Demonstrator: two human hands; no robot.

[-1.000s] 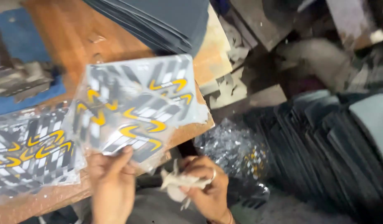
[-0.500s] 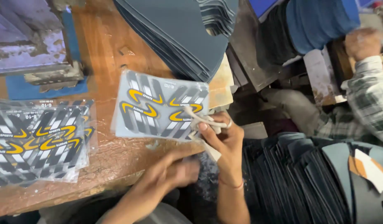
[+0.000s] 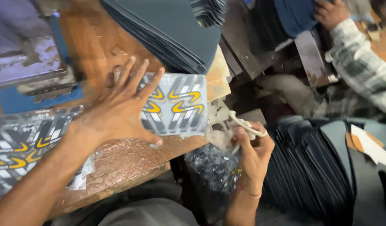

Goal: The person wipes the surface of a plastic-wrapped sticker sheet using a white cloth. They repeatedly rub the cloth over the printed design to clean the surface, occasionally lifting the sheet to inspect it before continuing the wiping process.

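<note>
Your left hand (image 3: 117, 109) lies flat with its fingers fanned wide, gripping nothing, pressed down on a glossy printed sheet (image 3: 176, 106) of grey, white and yellow curved shapes, apparently to pin that slippery sheet against the worn wooden bench (image 3: 117, 161). The sheet sits at the bench's near edge, just below the fanned stack of dark sheets (image 3: 176, 29) at twelve o'clock. At four o'clock from the sheet, your right hand (image 3: 253, 148) is closed around a thin pale trimmed strip (image 3: 243, 123), limp and irregular (it looks like offcut, held clear of the bench so it stays out of the way). More printed sheets in clear wrap (image 3: 21, 142) lie at nine o'clock, shiny and crinkled, beside a battered metal block (image 3: 30, 62) on a blue pad at ten o'clock. Below the bench edge, a crumpled clear bag (image 3: 212, 167) holds dark pieces, and ribbed rows of dark cut pieces (image 3: 310, 167) stand at three o'clock. At one o'clock, another person's checked sleeve (image 3: 362, 62) reaches toward blue material.
</note>
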